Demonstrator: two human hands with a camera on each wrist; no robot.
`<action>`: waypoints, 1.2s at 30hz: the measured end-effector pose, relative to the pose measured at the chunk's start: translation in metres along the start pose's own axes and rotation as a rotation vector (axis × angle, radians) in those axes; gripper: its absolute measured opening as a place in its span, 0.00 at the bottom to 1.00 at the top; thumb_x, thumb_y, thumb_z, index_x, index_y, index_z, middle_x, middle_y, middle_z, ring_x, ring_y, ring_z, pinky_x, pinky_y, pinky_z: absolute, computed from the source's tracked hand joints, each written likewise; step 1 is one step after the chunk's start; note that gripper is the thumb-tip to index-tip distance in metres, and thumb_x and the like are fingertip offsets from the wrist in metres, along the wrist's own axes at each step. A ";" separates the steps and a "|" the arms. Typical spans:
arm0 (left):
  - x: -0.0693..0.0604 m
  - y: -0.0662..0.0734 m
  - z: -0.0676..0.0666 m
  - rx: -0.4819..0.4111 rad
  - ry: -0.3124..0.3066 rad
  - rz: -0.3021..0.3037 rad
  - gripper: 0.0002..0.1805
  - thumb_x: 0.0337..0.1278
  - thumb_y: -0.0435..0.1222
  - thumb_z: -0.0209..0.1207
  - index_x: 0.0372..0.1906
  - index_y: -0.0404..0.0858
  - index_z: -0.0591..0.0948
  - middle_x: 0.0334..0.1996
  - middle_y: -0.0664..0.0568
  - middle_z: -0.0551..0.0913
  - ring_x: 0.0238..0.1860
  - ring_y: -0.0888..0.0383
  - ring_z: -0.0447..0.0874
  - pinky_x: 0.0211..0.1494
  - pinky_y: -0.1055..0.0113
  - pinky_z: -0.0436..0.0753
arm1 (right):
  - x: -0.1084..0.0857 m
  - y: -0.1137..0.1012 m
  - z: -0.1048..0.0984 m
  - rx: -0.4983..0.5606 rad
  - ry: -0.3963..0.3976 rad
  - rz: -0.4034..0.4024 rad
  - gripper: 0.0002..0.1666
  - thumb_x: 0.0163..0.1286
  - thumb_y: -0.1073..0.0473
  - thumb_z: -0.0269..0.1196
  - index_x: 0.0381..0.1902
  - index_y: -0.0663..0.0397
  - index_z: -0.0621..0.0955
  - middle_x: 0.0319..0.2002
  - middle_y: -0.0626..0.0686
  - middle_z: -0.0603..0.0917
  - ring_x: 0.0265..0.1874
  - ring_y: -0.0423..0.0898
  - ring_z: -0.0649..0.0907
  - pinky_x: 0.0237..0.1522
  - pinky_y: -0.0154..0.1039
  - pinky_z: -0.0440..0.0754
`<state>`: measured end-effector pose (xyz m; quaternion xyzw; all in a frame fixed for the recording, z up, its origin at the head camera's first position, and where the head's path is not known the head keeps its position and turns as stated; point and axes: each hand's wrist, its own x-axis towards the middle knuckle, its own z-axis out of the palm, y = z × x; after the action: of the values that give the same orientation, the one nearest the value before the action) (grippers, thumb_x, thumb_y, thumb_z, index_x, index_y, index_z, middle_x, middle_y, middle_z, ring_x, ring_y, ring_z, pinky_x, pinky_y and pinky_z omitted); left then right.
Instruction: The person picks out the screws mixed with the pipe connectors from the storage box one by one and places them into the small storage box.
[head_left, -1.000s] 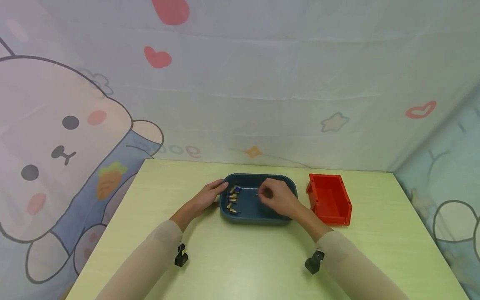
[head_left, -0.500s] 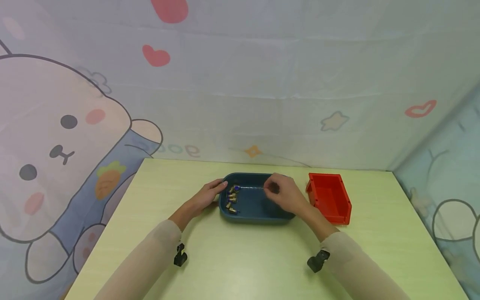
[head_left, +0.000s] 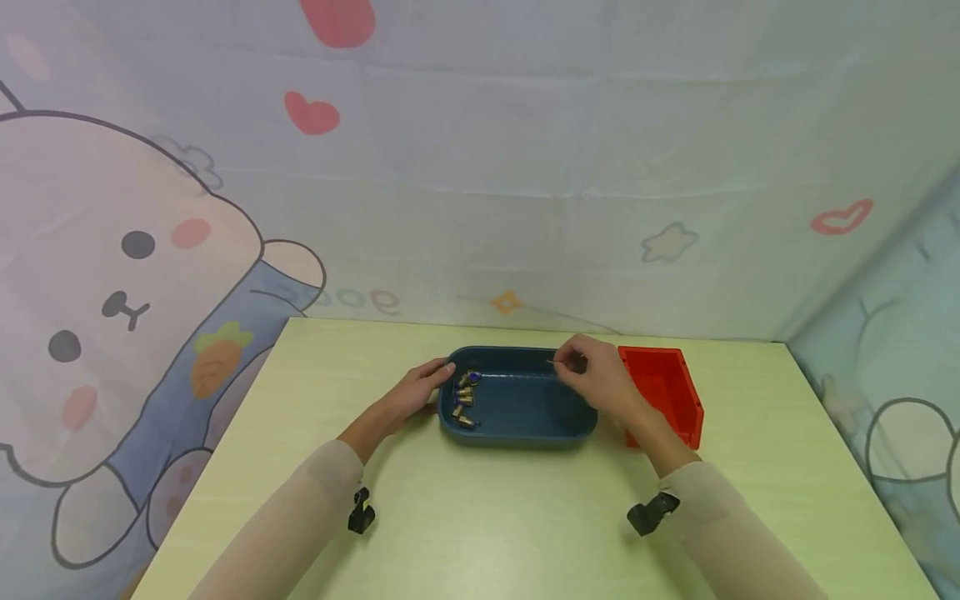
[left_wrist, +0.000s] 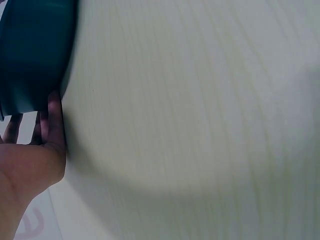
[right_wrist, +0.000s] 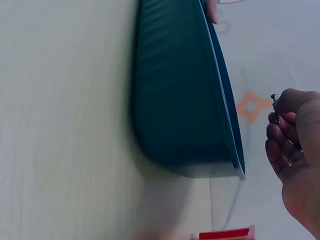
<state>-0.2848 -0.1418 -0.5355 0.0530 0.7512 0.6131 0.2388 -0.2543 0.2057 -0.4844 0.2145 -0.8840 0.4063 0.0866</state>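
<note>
A dark blue oval tray (head_left: 517, 435) stands mid-table in the head view. Brass-coloured fittings (head_left: 466, 400), several with blue parts, lie in its left end. My left hand (head_left: 412, 392) holds that end, thumb over the rim and fingers along the outer wall; the left wrist view shows the fingers (left_wrist: 55, 120) against it. Above the tray's right end, my right hand (head_left: 600, 375) pinches a small screw (head_left: 551, 362) between thumb and fingertips. In the right wrist view the screw (right_wrist: 275, 107) shows a round head and a threaded shank, apart from the tray.
A red open-front bin (head_left: 671, 387) stands just right of the tray, partly hidden by my right hand and forearm. The pale wooden table (head_left: 480, 517) extends in front. A printed cloth (head_left: 480, 208) hangs behind the table's back edge.
My right hand has moved right and slightly up, from over the middle of the tray to its right end beside the red bin, carrying the screw. My left hand stays put.
</note>
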 end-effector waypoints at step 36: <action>0.002 -0.003 -0.002 0.009 -0.002 0.006 0.40 0.82 0.57 0.51 0.85 0.39 0.59 0.82 0.41 0.60 0.84 0.41 0.49 0.81 0.40 0.58 | -0.014 0.033 -0.043 -0.046 0.100 0.056 0.04 0.71 0.68 0.70 0.39 0.56 0.87 0.34 0.50 0.87 0.32 0.47 0.83 0.37 0.29 0.81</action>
<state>-0.2864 -0.1434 -0.5390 0.0569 0.7537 0.6102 0.2376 -0.2577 0.2620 -0.4832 0.1669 -0.8932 0.3986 0.1242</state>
